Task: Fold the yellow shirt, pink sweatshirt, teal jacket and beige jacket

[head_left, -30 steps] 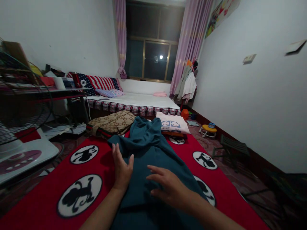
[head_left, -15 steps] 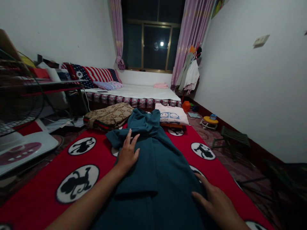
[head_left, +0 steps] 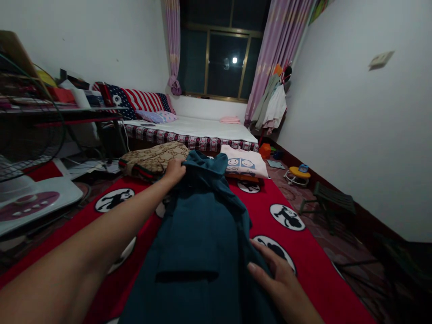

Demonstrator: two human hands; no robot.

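A dark teal garment (head_left: 202, 234) with a collar at its far end lies lengthwise before me, a sleeve folded down along its middle. My left hand (head_left: 175, 171) is closed on the cloth at the garment's far left shoulder, beside the collar. At the garment's right edge, my right hand (head_left: 278, 274) rests with thumb and fingers apart, touching the cloth. Beneath is a red blanket (head_left: 313, 270) with black figures in white circles. Just beyond my left hand sits a folded brown patterned garment (head_left: 151, 157); a folded pale pink shirt (head_left: 246, 163) lies right of the collar.
A bed (head_left: 209, 128) stands below the window at the back. On the left are a cluttered desk (head_left: 101, 109) and a fan (head_left: 30, 130). To the right, a yellow stool (head_left: 298, 174) and a dark folding stool (head_left: 334, 198) stand on the floor.
My left hand has moved from lying on the sleeve to gripping the far left shoulder. My right hand has shifted left, and the garment's right edge lies further inward.
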